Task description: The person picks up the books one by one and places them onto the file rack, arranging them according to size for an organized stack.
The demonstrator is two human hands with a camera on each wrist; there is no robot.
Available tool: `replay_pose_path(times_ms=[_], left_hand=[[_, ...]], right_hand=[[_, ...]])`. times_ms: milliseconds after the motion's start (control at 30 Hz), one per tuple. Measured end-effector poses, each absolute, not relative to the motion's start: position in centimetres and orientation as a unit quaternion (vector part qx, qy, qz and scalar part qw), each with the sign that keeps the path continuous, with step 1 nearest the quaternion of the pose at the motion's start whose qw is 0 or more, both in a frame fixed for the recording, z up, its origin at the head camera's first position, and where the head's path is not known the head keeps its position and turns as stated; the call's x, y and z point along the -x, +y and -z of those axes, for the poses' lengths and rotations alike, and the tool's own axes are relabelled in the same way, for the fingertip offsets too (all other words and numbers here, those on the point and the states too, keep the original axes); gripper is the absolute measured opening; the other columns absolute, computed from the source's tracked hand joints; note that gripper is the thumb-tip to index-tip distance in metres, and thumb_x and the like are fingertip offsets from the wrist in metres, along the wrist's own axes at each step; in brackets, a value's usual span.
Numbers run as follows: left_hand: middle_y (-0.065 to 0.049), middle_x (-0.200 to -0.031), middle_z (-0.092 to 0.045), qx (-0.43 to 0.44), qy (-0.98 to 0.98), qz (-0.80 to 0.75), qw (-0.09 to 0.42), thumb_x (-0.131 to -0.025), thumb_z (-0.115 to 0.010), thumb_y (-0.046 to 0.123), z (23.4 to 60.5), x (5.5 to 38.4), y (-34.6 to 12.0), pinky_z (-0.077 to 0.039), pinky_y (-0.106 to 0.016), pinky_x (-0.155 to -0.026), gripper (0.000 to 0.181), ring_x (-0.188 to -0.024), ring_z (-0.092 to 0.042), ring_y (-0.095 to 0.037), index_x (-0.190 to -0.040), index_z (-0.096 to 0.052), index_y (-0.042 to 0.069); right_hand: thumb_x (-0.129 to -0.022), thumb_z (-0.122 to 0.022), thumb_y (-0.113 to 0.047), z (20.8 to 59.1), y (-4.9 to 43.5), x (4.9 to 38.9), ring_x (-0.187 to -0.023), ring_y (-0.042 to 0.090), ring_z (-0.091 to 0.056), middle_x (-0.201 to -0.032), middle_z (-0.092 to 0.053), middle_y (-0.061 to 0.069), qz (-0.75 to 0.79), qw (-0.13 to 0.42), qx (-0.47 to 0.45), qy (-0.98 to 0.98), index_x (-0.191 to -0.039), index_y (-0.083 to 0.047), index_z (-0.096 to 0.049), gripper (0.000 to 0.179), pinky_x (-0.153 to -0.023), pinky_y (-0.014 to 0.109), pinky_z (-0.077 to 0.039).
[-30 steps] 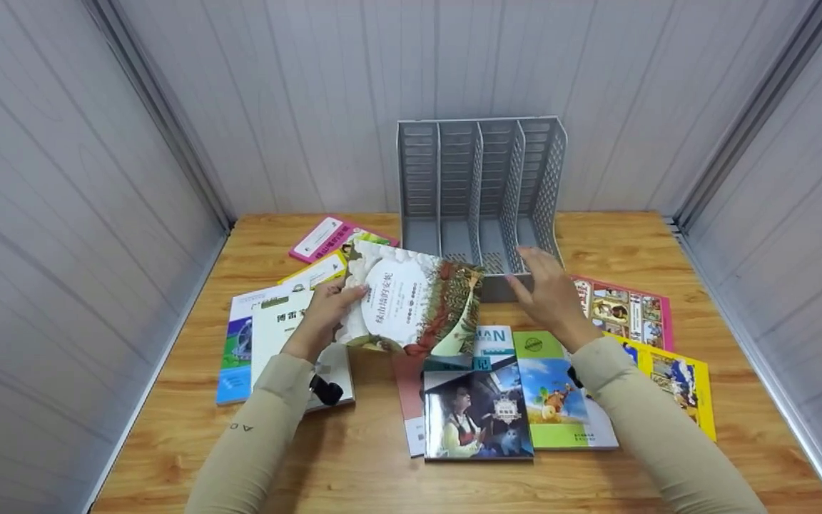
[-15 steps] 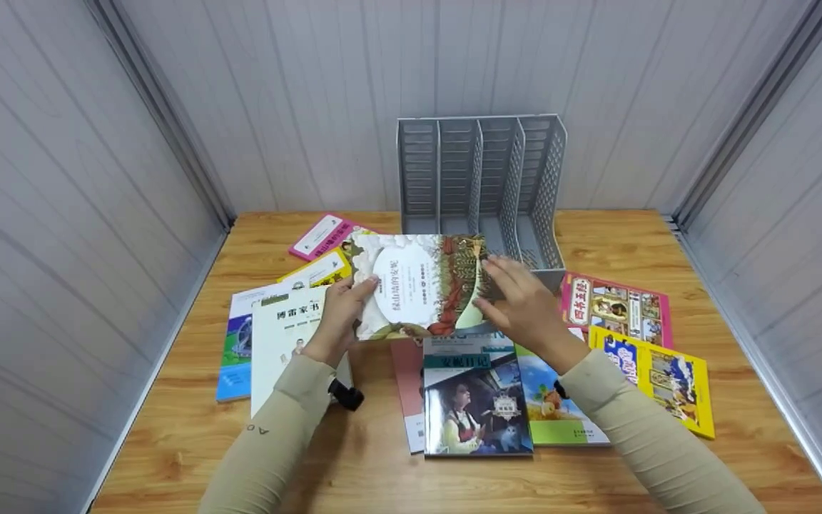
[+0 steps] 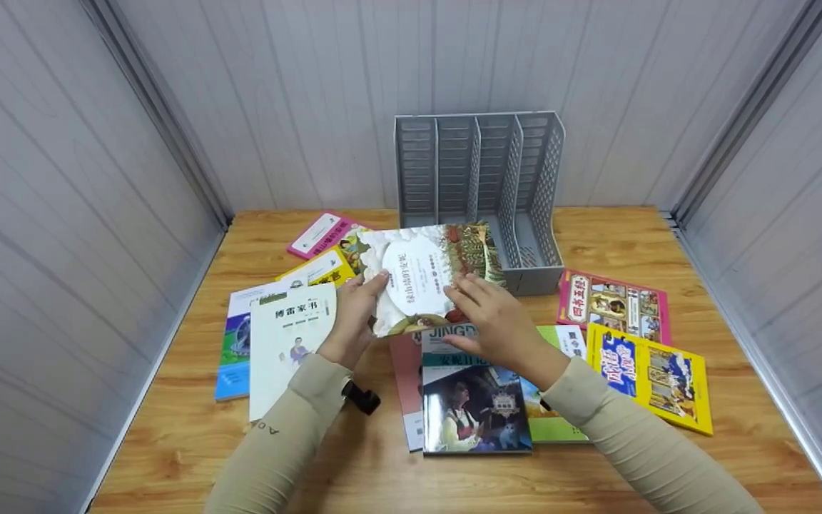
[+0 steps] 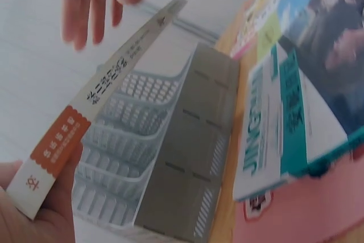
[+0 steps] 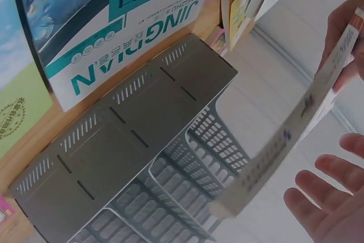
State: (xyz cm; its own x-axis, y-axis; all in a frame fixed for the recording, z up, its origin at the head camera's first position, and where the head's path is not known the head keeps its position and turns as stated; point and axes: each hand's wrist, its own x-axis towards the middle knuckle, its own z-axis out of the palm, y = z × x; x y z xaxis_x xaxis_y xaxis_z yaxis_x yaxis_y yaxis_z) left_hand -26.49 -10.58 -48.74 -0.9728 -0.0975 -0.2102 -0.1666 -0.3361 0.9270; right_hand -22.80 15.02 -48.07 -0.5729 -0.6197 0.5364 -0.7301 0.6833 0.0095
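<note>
A book with a white oval title panel and a painted garden cover (image 3: 418,268) is held up in front of the grey file rack. My left hand (image 3: 352,314) grips its left end, thumb on the cover and fingers underneath. In the left wrist view the pale spine (image 4: 111,86) with an orange block rises from that hand. My right hand (image 3: 500,325) is over the book's right part, fingers extended; in the right wrist view those fingers (image 5: 327,180) stand apart from the book. Behind, the grey rack (image 3: 536,280) has upright dividers and overlaps the book's top edge.
On the wooden table (image 3: 375,471), a book with a dark picture cover (image 3: 475,421) lies on a pink one (image 3: 405,371) and beside a green one (image 3: 554,428). A white book (image 3: 290,385) and others lie left; yellow (image 3: 682,378) and pink-red books (image 3: 614,303) lie right.
The left hand has carried the book right and slightly up, turning it. The right hand has come from the rack's front to over the book's right part.
</note>
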Motion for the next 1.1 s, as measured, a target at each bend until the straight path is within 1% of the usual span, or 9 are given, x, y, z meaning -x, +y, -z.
replay_pose_path(times_ms=[167, 300, 533, 667, 767, 833, 900, 1000, 1100], left_hand=[[-0.017, -0.129, -0.076, 0.126, 0.571, -0.811, 0.019, -0.112, -0.061, 0.020, 48.1, 26.0, -9.8, -0.066, -0.030, -0.085, 0.042, -0.103, -0.078, -0.017, -0.150, -0.062, 0.004], [-0.016, -0.132, -0.075, 0.133, 0.559, -0.818, 0.034, -0.113, -0.060, 0.021, 47.7, 25.5, -9.2, -0.067, -0.032, -0.088, 0.041, -0.106, -0.079, -0.019, -0.152, -0.061, 0.007], [-0.018, -0.139, -0.072, 0.136, 0.534, -0.834, 0.044, -0.113, -0.058, 0.018, 47.6, 24.9, -8.4, -0.066, -0.035, -0.092, 0.045, -0.112, -0.077, -0.022, -0.156, -0.056, 0.005], [-0.018, -0.141, -0.071, 0.145, 0.521, -0.840, 0.047, -0.113, -0.058, 0.017, 47.7, 24.5, -8.1, -0.066, -0.038, -0.094, 0.043, -0.116, -0.077, -0.025, -0.155, -0.057, 0.006], [-0.018, -0.141, -0.071, 0.144, 0.518, -0.842, 0.049, -0.113, -0.058, 0.018, 47.6, 24.3, -7.8, -0.066, -0.041, -0.095, 0.042, -0.118, -0.077, -0.026, -0.153, -0.058, 0.004], [-0.019, -0.141, -0.071, 0.142, 0.517, -0.843, 0.045, -0.113, -0.058, 0.018, 47.5, 24.2, -7.6, -0.066, -0.042, -0.094, 0.042, -0.117, -0.077, -0.027, -0.152, -0.057, 0.003], [-0.020, -0.140, -0.071, 0.139, 0.519, -0.843, 0.040, -0.113, -0.057, 0.017, 47.4, 24.1, -7.4, -0.066, -0.041, -0.094, 0.041, -0.116, -0.077, -0.027, -0.151, -0.058, 0.001], [-0.022, -0.140, -0.071, 0.142, 0.513, -0.846, 0.038, -0.113, -0.057, 0.017, 47.4, 24.0, -7.2, -0.066, -0.041, -0.094, 0.040, -0.116, -0.077, -0.027, -0.149, -0.058, -0.002], [-0.023, -0.137, -0.073, 0.142, 0.510, -0.848, 0.037, -0.112, -0.057, 0.017, 47.4, 23.8, -6.9, -0.067, -0.039, -0.092, 0.039, -0.112, -0.078, -0.026, -0.145, -0.061, -0.004]], right_hand=[[-0.081, -0.096, -0.049, 48.3, 14.2, 22.5, -0.134, 0.040, -0.065, -0.146, -0.067, 0.021, -0.067, 0.249, -0.379, -0.889, -0.147, -0.006, -0.064, 0.085, -0.115, 0.052, -0.054], [-0.080, -0.097, -0.045, 48.6, 13.7, 22.5, -0.132, 0.040, -0.065, -0.148, -0.066, 0.022, -0.036, 0.253, -0.371, -0.893, -0.148, -0.008, -0.064, 0.084, -0.113, 0.054, -0.055], [-0.086, -0.089, -0.018, 49.2, 13.2, 22.7, -0.127, 0.041, -0.067, -0.143, -0.068, 0.023, -0.025, 0.268, -0.354, -0.896, -0.145, -0.006, -0.064, 0.065, -0.107, 0.058, -0.058], [-0.087, -0.085, -0.010, 49.3, 13.0, 22.7, -0.125, 0.041, -0.069, -0.139, -0.070, 0.023, -0.015, 0.275, -0.348, -0.896, -0.144, -0.005, -0.065, 0.061, -0.104, 0.057, -0.059], [-0.090, -0.084, -0.010, 49.4, 12.8, 22.8, -0.116, 0.039, -0.071, -0.132, -0.072, 0.021, 0.019, 0.307, -0.338, -0.889, -0.141, -0.006, -0.067, 0.054, -0.093, 0.052, -0.064], [-0.092, -0.082, -0.012, 49.5, 12.7, 22.8, -0.107, 0.036, -0.073, -0.125, -0.073, 0.018, 0.044, 0.332, -0.328, -0.883, -0.138, -0.007, -0.069, 0.048, -0.080, 0.047, -0.066], [-0.093, -0.081, -0.012, 49.5, 12.6, 22.8, -0.098, 0.034, -0.073, -0.120, -0.074, 0.017, 0.061, 0.344, -0.315, -0.882, -0.136, -0.008, -0.071, 0.045, -0.065, 0.042, -0.065], [-0.090, -0.081, -0.013, 49.3, 12.5, 22.6, -0.085, 0.032, -0.072, -0.114, -0.075, 0.018, 0.076, 0.327, -0.299, -0.893, -0.138, -0.008, -0.071, 0.049, -0.050, 0.039, -0.059], [-0.085, -0.083, -0.014, 49.1, 12.4, 22.6, -0.074, 0.032, -0.069, -0.109, -0.076, 0.020, 0.080, 0.299, -0.288, -0.906, -0.140, -0.007, -0.069, 0.057, -0.045, 0.039, -0.055]])
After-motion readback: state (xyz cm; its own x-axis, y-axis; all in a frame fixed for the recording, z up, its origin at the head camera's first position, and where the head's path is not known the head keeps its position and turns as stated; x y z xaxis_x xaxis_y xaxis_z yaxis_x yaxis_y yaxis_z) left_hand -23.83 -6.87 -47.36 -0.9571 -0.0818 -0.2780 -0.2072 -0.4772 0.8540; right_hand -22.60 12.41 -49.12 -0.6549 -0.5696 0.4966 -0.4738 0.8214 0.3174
